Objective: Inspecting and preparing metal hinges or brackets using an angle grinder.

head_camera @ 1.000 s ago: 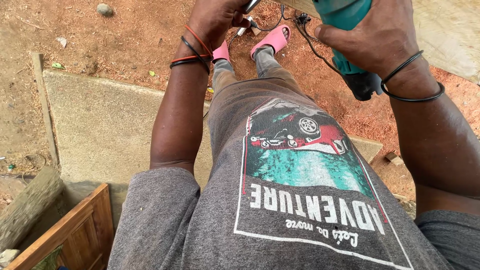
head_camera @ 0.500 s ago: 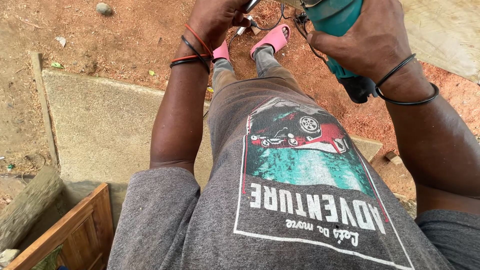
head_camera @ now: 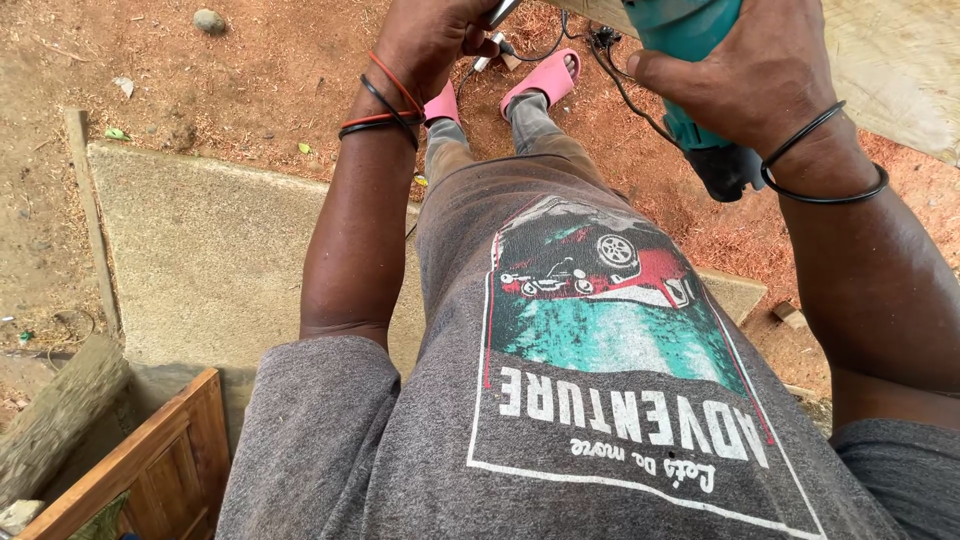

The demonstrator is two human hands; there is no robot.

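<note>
My right hand [head_camera: 745, 75] grips the body of a teal power tool [head_camera: 690, 40] with a black rear end, at the top right. A black cable [head_camera: 610, 75] runs from it down toward the ground. My left hand [head_camera: 430, 35] is closed around a small metal tool [head_camera: 500, 12] at the top edge; most of that tool is out of view. Red and black bands circle my left wrist, black bands my right. A pale wooden board [head_camera: 890, 70] lies just past the power tool.
I look down my grey printed shirt to my feet in pink slippers [head_camera: 540, 85] on red dirt. A concrete slab [head_camera: 220, 260] lies to the left. A wooden frame [head_camera: 150, 460] and a log [head_camera: 60, 410] sit at the bottom left.
Both hands have shifted slightly upward and to the left in view; the power tool sits higher and is more cut off by the top edge.
</note>
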